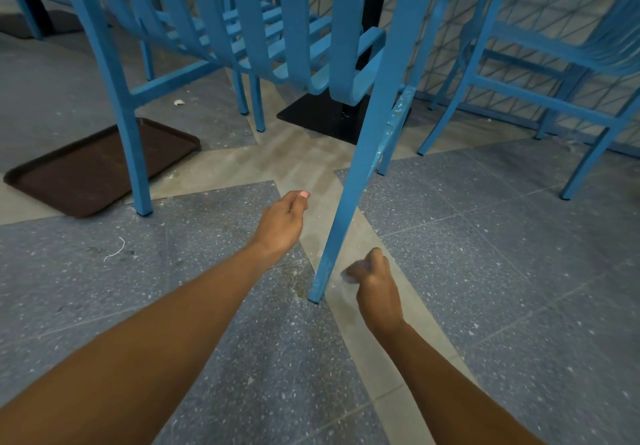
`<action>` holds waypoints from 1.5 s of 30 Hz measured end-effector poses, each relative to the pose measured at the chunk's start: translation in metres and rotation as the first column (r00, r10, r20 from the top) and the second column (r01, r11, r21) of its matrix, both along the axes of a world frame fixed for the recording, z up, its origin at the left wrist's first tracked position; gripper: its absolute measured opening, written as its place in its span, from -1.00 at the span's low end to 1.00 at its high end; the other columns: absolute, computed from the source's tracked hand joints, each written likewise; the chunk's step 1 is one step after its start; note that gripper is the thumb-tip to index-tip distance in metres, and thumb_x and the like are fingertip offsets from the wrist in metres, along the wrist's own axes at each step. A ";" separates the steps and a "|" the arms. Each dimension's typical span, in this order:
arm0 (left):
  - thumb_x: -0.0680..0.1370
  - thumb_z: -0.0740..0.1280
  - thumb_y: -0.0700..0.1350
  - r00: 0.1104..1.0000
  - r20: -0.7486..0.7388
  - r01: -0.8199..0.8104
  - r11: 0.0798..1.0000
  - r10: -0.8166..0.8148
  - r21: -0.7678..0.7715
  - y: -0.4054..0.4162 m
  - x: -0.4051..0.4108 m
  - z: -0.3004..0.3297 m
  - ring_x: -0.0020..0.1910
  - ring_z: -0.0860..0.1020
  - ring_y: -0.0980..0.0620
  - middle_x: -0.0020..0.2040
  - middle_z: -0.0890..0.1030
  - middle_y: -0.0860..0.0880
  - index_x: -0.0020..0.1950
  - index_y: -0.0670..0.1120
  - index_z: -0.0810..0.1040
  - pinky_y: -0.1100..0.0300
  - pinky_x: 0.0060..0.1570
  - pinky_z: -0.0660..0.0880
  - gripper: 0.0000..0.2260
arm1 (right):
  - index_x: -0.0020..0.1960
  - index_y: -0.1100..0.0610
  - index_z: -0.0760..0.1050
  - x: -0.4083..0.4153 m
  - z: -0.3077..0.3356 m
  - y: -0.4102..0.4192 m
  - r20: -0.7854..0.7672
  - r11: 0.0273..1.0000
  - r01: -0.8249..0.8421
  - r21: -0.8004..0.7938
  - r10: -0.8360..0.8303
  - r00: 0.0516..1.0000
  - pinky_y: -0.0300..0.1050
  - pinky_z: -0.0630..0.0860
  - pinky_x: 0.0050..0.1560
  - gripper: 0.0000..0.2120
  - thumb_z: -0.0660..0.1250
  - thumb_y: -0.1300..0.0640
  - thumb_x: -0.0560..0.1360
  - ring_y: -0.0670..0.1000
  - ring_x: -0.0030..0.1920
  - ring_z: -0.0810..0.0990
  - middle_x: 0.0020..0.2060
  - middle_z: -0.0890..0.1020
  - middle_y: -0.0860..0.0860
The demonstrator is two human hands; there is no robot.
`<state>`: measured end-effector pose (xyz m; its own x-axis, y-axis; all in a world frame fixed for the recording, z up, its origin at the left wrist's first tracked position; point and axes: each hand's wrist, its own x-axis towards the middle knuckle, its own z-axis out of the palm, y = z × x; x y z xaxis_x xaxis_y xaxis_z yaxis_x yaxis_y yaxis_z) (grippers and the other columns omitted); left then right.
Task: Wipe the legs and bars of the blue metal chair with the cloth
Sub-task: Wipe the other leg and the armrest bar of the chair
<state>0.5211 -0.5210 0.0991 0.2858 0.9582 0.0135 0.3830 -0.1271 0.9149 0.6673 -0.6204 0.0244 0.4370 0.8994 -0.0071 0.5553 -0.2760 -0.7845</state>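
A blue metal chair fills the upper middle of the head view; its near right leg (360,167) slants down to the floor in front of me, with chipped paint on the bar beside it. My right hand (375,285) grips a small pale cloth (349,275), mostly hidden in the fingers, right beside the lower end of that leg. My left hand (282,222) hovers left of the leg with loosely curled fingers, holding nothing and not touching the chair. The chair's near left leg (133,153) stands on the left.
A dark brown tray (69,181) lies on the floor behind the left leg. A black table base (322,118) sits under the chair. Another blue chair (540,73) stands at the right. The speckled tile floor carries dust and a scrap of white thread (116,249).
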 end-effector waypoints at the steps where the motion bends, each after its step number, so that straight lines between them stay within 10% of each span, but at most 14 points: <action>1: 0.64 0.02 0.00 1.000 0.000 0.002 1.000 -0.002 -0.003 0.000 0.001 -0.001 0.20 0.50 -0.11 0.22 0.54 -0.12 0.31 -0.10 0.44 0.00 0.29 0.37 -0.64 | -0.16 0.10 0.34 0.002 0.000 -0.001 -0.130 0.996 0.089 0.026 -0.085 0.988 0.01 0.45 -0.14 -0.87 0.31 0.15 0.41 -0.01 -0.21 0.56 -0.19 0.59 0.01; 4: 0.64 0.02 -0.01 1.000 -0.002 0.009 1.000 -0.009 -0.008 -0.001 0.004 -0.003 0.18 0.50 -0.11 0.21 0.54 -0.12 0.31 -0.11 0.44 0.01 0.28 0.37 -0.65 | -0.05 0.18 0.41 0.003 0.009 0.000 -0.470 0.938 0.327 0.114 -0.239 0.850 -0.25 0.49 -0.17 -0.80 0.25 0.43 0.43 -0.12 -0.32 0.57 -0.32 0.55 0.03; 11: 0.64 0.03 -0.02 1.000 -0.015 0.014 1.000 -0.015 -0.011 0.001 0.008 -0.008 0.18 0.51 -0.11 0.21 0.55 -0.13 0.30 -0.11 0.45 0.01 0.28 0.38 -0.65 | 0.19 0.12 0.56 -0.026 0.004 0.030 -0.562 0.880 0.470 0.063 -0.358 0.745 -0.15 0.53 0.12 -0.69 0.19 0.31 0.53 0.00 0.03 0.60 0.08 0.63 0.06; 16: 0.64 0.04 0.00 1.000 -0.012 -0.006 1.000 0.005 -0.030 0.007 0.000 -0.015 0.09 0.53 -0.05 0.15 0.55 -0.06 0.28 -0.08 0.46 0.13 0.12 0.39 -0.66 | 0.30 0.16 0.46 -0.054 -0.006 0.033 -0.431 0.906 0.416 0.074 -0.347 0.833 -0.56 0.36 -0.35 -0.67 0.13 0.28 0.58 -0.08 -0.24 0.50 0.00 0.62 0.11; 19: 0.63 0.04 0.01 0.999 -0.028 -0.029 0.999 0.028 -0.027 0.013 -0.007 -0.019 0.10 0.53 -0.07 0.14 0.56 -0.06 0.28 -0.07 0.47 0.12 0.13 0.39 -0.66 | 0.38 0.14 0.38 -0.057 -0.014 0.035 -0.338 0.923 0.384 0.029 -0.352 0.873 -0.32 0.47 -0.04 -0.63 0.11 0.26 0.59 0.07 -0.01 0.59 0.15 0.59 0.13; 21: 0.63 0.03 0.01 0.999 -0.041 -0.033 0.999 0.033 -0.017 0.014 -0.010 -0.021 0.11 0.53 -0.08 0.14 0.56 -0.06 0.28 -0.08 0.47 0.12 0.15 0.38 -0.66 | 0.35 0.18 0.41 -0.054 -0.021 0.037 -0.331 0.929 0.367 -0.050 -0.362 0.872 -0.23 0.53 0.01 -0.66 0.10 0.22 0.61 0.09 -0.02 0.61 0.11 0.61 0.13; 25: 0.64 0.03 -0.01 0.999 -0.040 -0.020 1.000 0.019 -0.011 0.013 -0.014 -0.023 0.14 0.52 -0.07 0.16 0.55 -0.08 0.30 -0.10 0.46 0.17 0.12 0.36 -0.65 | 0.16 0.28 0.50 -0.046 -0.030 0.039 -0.389 0.921 0.342 -0.186 -0.389 0.835 -0.48 0.33 -0.57 -0.72 0.11 0.14 0.62 -0.05 -0.33 0.50 -0.05 0.61 0.15; 33: 0.64 0.03 -0.02 0.999 -0.042 -0.018 1.000 0.018 -0.009 0.012 -0.015 -0.024 0.14 0.51 -0.07 0.17 0.55 -0.08 0.30 -0.10 0.45 0.16 0.14 0.36 -0.66 | 0.01 0.31 0.54 -0.037 -0.042 0.044 -0.481 0.893 0.308 -0.329 -0.439 0.759 -0.14 0.54 -0.15 -0.78 0.23 0.16 0.56 0.07 -0.20 0.59 -0.14 0.63 0.13; 41: 0.64 0.04 -0.01 1.000 -0.017 -0.009 0.999 0.008 -0.033 0.008 -0.006 -0.027 0.09 0.53 -0.08 0.18 0.56 -0.10 0.30 -0.10 0.46 0.12 0.15 0.37 -0.66 | -0.15 0.26 0.59 -0.023 -0.041 0.023 -0.467 0.934 0.166 -0.317 -0.306 0.830 -0.17 0.49 -0.35 -0.77 0.15 0.37 0.45 0.09 -0.32 0.59 -0.32 0.62 0.16; 45: 0.64 0.04 0.01 1.000 -0.018 0.002 0.999 -0.003 -0.034 0.007 -0.008 -0.026 0.12 0.53 -0.08 0.18 0.55 -0.09 0.29 -0.08 0.46 0.11 0.18 0.37 -0.66 | -0.17 0.21 0.60 -0.020 -0.027 0.001 -0.260 0.978 0.198 -0.072 -0.210 0.943 -0.29 0.41 -0.40 -0.71 0.13 0.41 0.45 -0.03 -0.34 0.53 -0.34 0.58 0.06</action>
<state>0.5134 -0.5141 0.0726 0.2880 0.9573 -0.0244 0.3993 -0.0969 0.9117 0.6478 -0.6199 -0.0022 0.5876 0.7876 -0.1853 0.2576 -0.3992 -0.8799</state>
